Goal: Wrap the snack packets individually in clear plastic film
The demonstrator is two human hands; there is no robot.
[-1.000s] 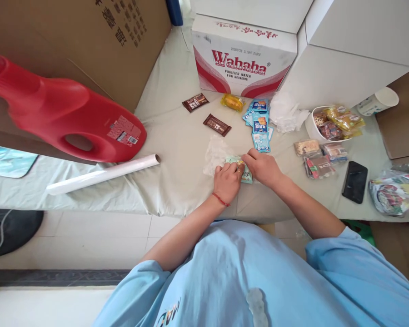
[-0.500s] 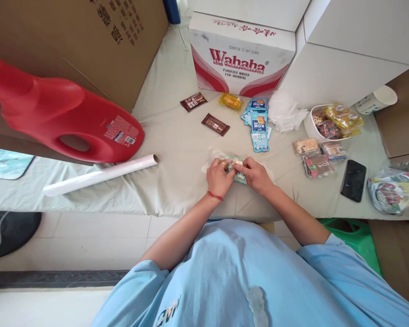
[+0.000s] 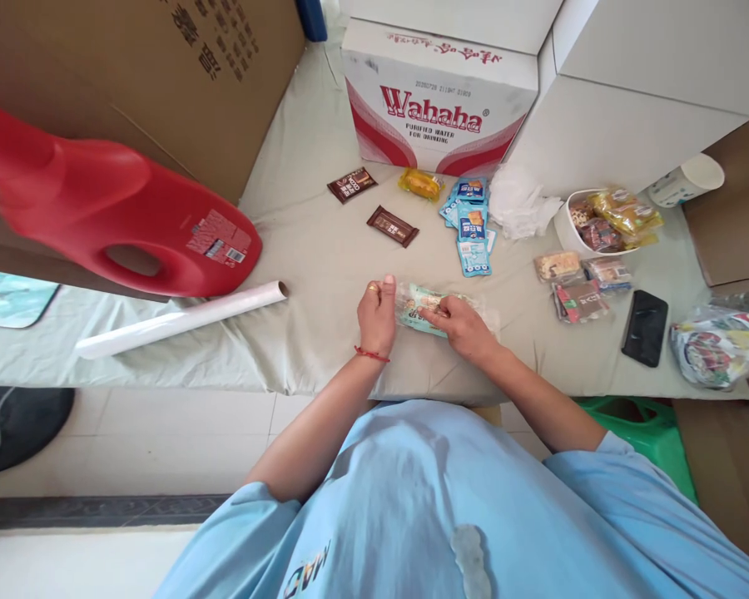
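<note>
A pale green snack packet (image 3: 425, 323) lies on the cloth in front of me, with clear plastic film (image 3: 488, 312) showing around it. At its left end, my left hand (image 3: 376, 320) is closed, thumb up, on the edge of the clear film. My right hand (image 3: 467, 331) rests at the packet's right part; its index finger reaches across the top and the other fingers are curled. Beyond the hands lie a brown wafer packet (image 3: 393, 226), another dark brown packet (image 3: 352, 185), a yellow-wrapped cake (image 3: 420, 184) and several blue sachets (image 3: 473, 223).
Left on the table are a white roll (image 3: 181, 320) and a large red jug (image 3: 131, 216). A Wahaha carton (image 3: 440, 104) stands at the back. Rightward are crumpled white plastic (image 3: 519, 204), a snack-filled white bowl (image 3: 567, 233), loose snacks (image 3: 577, 299), a black phone (image 3: 645, 329) and a paper cup (image 3: 686, 180).
My left hand has moved left, away from the packet's middle to its left end. My right hand has shifted slightly, and more of the green packet shows.
</note>
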